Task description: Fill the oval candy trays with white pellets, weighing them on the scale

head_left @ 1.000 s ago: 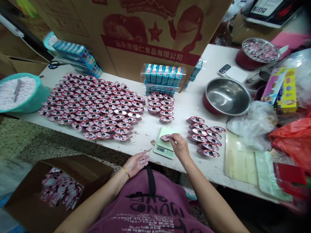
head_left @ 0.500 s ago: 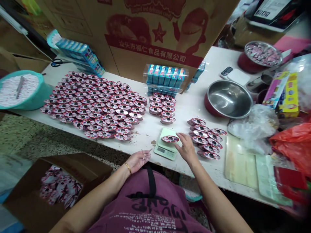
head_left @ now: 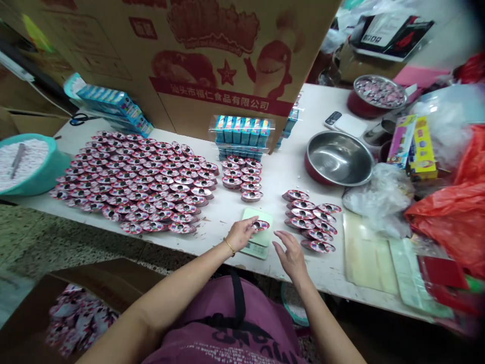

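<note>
A pale green digital scale (head_left: 262, 239) lies at the table's front edge. Over its pan is a small oval-topped carton (head_left: 261, 225), pink and white with a dark opening in the middle. My left hand (head_left: 240, 236), with a gold bangle at the wrist, pinches the carton's left end. Whether the carton still touches the pan cannot be made out. To the right of the scale, my right hand (head_left: 291, 257) is held with fingers apart, touching nothing. Rows of the same cartons (head_left: 301, 223) stand just beyond it, and a short double row (head_left: 250, 185) sits behind the scale.
Many more cartons (head_left: 140, 184) cover the left of the table. A turquoise tub (head_left: 56, 169) holds small white pieces. Behind stand a large cardboard box (head_left: 182, 108) and wrapped blue packs (head_left: 242, 131). A steel bowl (head_left: 339, 157) and plastic bags (head_left: 382, 199) are at right.
My left hand has moved from the table edge up to the carton and taken its left end. My right hand has drawn back from the carton, and the view has shifted.
</note>
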{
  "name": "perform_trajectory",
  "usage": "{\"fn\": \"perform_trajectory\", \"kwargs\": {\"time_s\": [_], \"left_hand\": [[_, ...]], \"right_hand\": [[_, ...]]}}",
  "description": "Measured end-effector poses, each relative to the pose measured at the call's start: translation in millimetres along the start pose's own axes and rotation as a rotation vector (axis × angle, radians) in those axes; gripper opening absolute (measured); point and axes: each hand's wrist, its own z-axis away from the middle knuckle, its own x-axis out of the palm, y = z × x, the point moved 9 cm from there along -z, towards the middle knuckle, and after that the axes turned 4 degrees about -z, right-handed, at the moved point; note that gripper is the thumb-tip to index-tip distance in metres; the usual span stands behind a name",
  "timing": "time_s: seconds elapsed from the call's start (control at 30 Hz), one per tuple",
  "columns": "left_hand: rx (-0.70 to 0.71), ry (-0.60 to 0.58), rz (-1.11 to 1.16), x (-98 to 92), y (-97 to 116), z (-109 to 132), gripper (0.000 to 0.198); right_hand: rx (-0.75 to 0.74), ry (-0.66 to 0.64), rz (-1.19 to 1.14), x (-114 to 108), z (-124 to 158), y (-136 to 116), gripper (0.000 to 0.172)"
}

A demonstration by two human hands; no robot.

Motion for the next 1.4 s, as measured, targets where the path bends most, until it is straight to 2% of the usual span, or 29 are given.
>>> {"fn": "perform_trajectory", "kwargs": {"time_s": [0.07,0.17,0.3,0.4,0.5,0.6,0.73,0.83,0.9,1.03,1.1,1.13,1.2,1.23,1.33,1.37,1.4], "left_hand": [[-0.019,0.072,-0.015,-18.1,-3.8,2.4,0.041],[-0.103,0.178,0.105,-61.1,-20.1,23.9,0.034],[-0.325,0.367,0.425,-123.6,-70.3,77.1,0.028],[-0.459,0.467,0.609,-149.9,-108.9,114.4,0.02],[-0.471,0.531,0.669,-164.0,-129.6,135.4,0.017],[-0.46,0.577,0.687,-172.1,-139.0,147.6,0.015],[-0.466,0.635,0.719,-184.4,-147.0,165.0,0.017],[-0.473,0.682,0.745,-195.4,-152.2,180.0,0.017],[-0.474,0.716,0.762,-201.4,-154.0,187.5,0.017],[-0.458,0.728,0.783,-205.0,-151.1,189.3,0.018],[-0.452,0.7,0.78,-203.3,-148.2,186.1,0.019],[-0.452,0.684,0.775,-202.4,-147.3,185.0,0.02],[-0.457,0.658,0.764,-201.6,-148.0,185.0,0.021],[-0.467,0.651,0.758,-201.8,-150.1,186.2,0.02],[-0.517,0.648,0.729,-203.0,-160.3,190.5,0.021],[-0.533,0.65,0.716,-202.7,-163.2,190.4,0.021],[-0.548,0.654,0.699,-201.8,-165.0,189.2,0.021]], "right_hand": [[0.018,0.011,-0.008,-3.5,-2.5,6.2,0.028],[0.036,0.028,-0.017,-9.0,-10.1,15.9,0.029],[0.013,-0.028,-0.018,-4.7,-24.0,20.7,0.043],[-0.052,-0.167,-0.008,14.0,-34.2,10.9,0.056],[-0.093,-0.265,0.026,34.1,-42.3,0.3,0.063],[-0.111,-0.308,0.068,49.0,-46.7,-4.6,0.064],[-0.137,-0.353,0.103,62.3,-50.3,-16.0,0.045],[-0.122,-0.327,0.117,77.4,-63.2,-41.0,0.036],[-0.119,-0.318,0.117,100.9,-76.4,-68.7,0.036],[-0.104,-0.362,0.117,169.6,-101.9,-124.0,0.036],[-0.109,-0.373,0.09,190.5,-109.6,-136.7,0.041],[-0.124,-0.367,0.072,191.9,-111.5,-136.9,0.044],[-0.143,-0.296,0.057,171.3,-112.1,-120.6,0.043],[-0.132,-0.23,0.071,150.0,-110.9,-103.9,0.04],[-0.028,0.024,0.198,67.7,-102.2,-38.8,0.031],[0.011,0.093,0.261,44.6,-99.7,-19.7,0.029],[0.021,0.101,0.312,32.1,-99.5,-6.1,0.028]]}}
